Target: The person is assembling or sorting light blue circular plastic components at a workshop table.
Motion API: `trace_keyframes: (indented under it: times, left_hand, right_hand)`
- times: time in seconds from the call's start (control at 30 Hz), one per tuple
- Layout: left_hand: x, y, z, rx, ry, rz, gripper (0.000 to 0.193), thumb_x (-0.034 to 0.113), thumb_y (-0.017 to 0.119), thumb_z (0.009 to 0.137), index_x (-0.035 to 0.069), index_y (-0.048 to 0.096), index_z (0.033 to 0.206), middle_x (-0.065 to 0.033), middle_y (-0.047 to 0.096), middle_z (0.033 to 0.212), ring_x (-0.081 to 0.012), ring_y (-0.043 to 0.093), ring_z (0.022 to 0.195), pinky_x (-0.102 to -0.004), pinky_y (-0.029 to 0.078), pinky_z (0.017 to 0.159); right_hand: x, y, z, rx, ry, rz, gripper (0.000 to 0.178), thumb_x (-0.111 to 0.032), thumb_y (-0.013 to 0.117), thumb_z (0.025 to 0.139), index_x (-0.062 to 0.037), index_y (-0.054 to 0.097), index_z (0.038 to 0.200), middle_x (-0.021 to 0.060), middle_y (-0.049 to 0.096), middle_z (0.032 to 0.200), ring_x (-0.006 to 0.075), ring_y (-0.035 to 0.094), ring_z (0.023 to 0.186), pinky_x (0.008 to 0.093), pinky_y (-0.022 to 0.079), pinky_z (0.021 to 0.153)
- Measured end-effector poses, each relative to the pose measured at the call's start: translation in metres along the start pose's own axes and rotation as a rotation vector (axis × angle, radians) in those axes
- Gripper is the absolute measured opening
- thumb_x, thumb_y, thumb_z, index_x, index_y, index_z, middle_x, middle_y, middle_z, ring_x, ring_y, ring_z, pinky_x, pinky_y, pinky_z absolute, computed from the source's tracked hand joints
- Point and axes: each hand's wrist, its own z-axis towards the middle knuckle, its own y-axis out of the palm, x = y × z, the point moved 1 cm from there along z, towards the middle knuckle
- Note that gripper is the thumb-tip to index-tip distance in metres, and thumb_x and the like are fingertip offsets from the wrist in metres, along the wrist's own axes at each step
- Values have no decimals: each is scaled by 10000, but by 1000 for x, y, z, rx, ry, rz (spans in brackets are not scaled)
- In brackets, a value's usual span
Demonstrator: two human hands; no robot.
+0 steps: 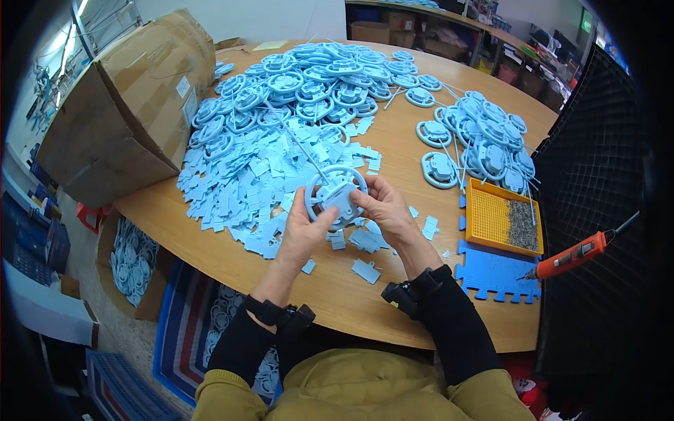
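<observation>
A light-blue plastic wheel-shaped part (340, 199), with a round rim, a boxy hub and a long thin stem pointing up and left, is held between both hands above the table. My left hand (309, 223) is closed on its left side, thumb lying across the hub. My right hand (385, 205) grips the right side, its thumb pressing the hub. Just beyond and to the left spreads a heap of flat light-blue plates (242, 186). A few loose plates (366, 271) lie on the tabletop near my wrists. The fingers behind the wheel part are hidden.
Large pile of similar wheels (316, 77) at the back; smaller pile (484, 137) at right. Yellow tray (484, 214) holds small metal screws. Orange power screwdriver (572, 255) is above the blue foam mat (495, 270). Cardboard box (140, 91) at left; black mesh panel (597, 161) at right.
</observation>
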Motion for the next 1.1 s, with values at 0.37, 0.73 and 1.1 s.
trace_keyframes:
  times: [0.37,0.73,1.1]
  left_hand:
    - [-9,8,62,-200,-81,596,591,222,739,759,10,446,1226,-145,607,1018,-222,607,918,-349,493,796]
    - [-25,-6,237,-239,57,1719,532,462,659,743,70,642,1103,-124,610,1110,-297,528,1092,-447,422,876]
    - [-72,-12,227,-137,-25,1646,515,314,667,639,162,642,1131,-166,578,1205,-343,506,1178,-658,243,999]
  right_hand:
    - [26,-60,5,354,-47,-38,354,-191,665,875,-19,507,1141,62,611,1013,128,587,879,272,491,739]
    - [-10,-109,57,320,-58,-435,337,-207,632,877,-31,573,1159,117,628,1076,234,613,984,336,505,798]
    - [43,-105,149,226,-408,-1440,301,-105,656,716,-35,638,1008,167,609,926,340,578,912,434,467,791]
